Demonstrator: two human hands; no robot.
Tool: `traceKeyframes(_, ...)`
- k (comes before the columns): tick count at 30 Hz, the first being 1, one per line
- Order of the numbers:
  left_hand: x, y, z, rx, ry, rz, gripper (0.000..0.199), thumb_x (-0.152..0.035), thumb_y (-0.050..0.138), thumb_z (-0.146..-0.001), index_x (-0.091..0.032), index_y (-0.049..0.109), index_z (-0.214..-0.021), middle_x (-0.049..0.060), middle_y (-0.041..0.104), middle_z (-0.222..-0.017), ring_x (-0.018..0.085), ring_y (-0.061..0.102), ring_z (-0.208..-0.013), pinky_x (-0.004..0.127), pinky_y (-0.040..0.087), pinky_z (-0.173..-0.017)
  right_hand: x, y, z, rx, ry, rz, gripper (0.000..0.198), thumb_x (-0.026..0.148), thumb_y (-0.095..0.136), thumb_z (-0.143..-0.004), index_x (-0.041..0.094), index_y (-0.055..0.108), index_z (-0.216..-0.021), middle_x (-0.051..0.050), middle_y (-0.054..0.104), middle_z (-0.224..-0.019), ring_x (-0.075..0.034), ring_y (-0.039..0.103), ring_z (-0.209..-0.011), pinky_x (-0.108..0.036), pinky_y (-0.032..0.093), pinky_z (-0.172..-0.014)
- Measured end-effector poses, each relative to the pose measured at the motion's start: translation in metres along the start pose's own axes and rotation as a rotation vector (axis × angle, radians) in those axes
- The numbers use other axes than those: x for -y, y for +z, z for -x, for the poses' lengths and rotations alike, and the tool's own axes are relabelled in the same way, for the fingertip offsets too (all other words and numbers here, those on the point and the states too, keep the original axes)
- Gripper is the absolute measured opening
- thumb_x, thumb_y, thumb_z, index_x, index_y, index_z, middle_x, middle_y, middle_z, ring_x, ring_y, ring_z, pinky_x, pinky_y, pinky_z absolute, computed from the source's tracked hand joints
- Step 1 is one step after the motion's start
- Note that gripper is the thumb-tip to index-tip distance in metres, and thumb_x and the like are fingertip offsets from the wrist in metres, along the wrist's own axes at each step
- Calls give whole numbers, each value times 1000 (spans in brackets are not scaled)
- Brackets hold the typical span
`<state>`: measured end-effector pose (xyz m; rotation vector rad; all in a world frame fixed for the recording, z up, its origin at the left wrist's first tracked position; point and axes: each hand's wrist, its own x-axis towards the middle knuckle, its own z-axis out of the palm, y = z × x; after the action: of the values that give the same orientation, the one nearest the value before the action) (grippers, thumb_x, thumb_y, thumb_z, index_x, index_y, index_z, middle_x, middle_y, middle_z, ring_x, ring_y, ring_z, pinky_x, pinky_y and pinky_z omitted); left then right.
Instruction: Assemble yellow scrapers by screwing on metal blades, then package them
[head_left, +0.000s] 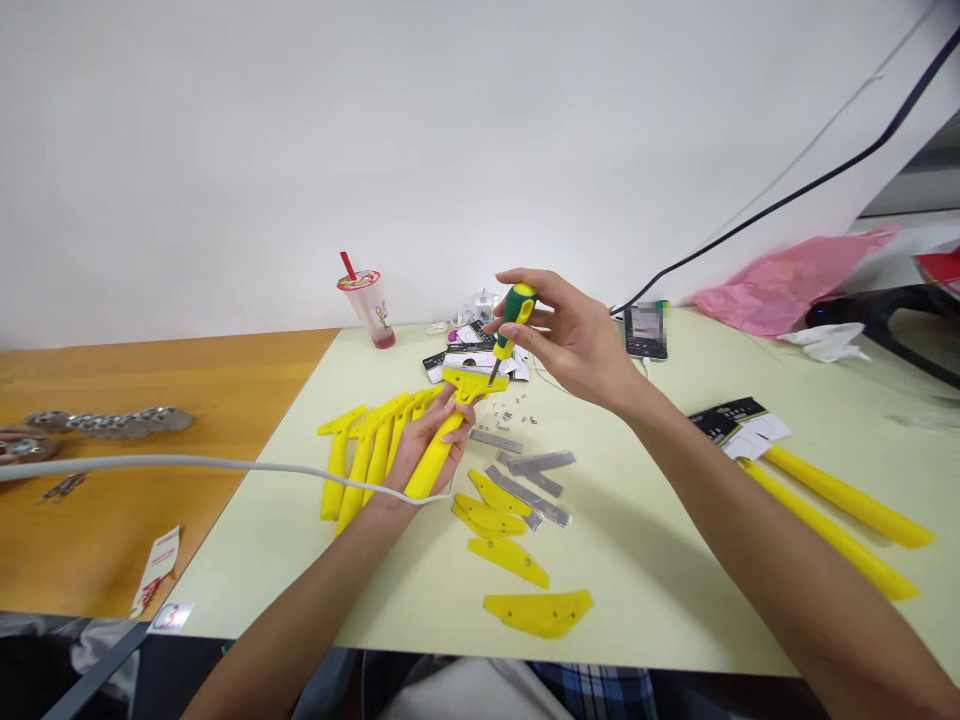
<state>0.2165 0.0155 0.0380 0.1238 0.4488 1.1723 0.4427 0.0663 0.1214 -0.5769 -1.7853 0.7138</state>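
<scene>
My left hand point(431, 440) is closed around the handle of a yellow scraper point(439, 455), its wide head tilted up and away from me. In my right hand point(577, 340) is a green and yellow screwdriver point(513, 325), its tip down at the right side of the scraper's head. Left of my left hand lie several yellow scraper handles point(337, 460) in a row. Several yellow blade covers point(538, 612) and grey metal blades point(532, 495) rest on the table nearer me. Small screws point(517, 415) are scattered just beyond the blades.
A plastic cup point(373, 312) with a red straw stands by the wall. Packaged scrapers point(840, 500) lie at right, near a phone point(646, 332) and a pink bag point(780, 285). A white cable point(225, 462) crosses in front of my left wrist. Metal parts point(112, 420) sit on the wooden table.
</scene>
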Motion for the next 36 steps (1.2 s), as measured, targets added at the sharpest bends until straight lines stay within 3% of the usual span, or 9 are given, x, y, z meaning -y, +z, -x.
traceKeyframes(15,3,2,0,-28,22,-71,54,4,61,-96,-26,60,-141,13,66,-130,10,74,-84,10,46,-50,3,4,1,-62,4,92,49,61,84,-94,32,72,-131,-6,72,-128,-26,77,-105,-43,72,-89)
traceKeyframes(24,3,1,-1,-20,31,-49,54,3,56,-100,-27,61,-145,13,66,-128,9,73,-84,10,46,-50,2,8,2,-56,5,89,67,71,89,-82,29,60,-125,-7,74,-111,-28,76,-99,-43,71,-74)
traceKeyframes(29,3,-1,-3,-27,37,-35,54,3,55,-100,-27,63,-143,12,65,-130,8,73,-84,9,46,-50,-4,10,3,-30,-9,116,72,65,89,-87,31,52,-139,-4,75,-99,-26,76,-87,-44,69,-73)
traceKeyframes(36,3,3,1,-33,49,13,49,3,51,-103,-25,62,-141,12,64,-124,8,73,-83,9,46,-51,-6,4,3,113,-58,305,39,51,64,-109,30,54,-140,-8,72,-114,-23,71,-92,-41,66,-82)
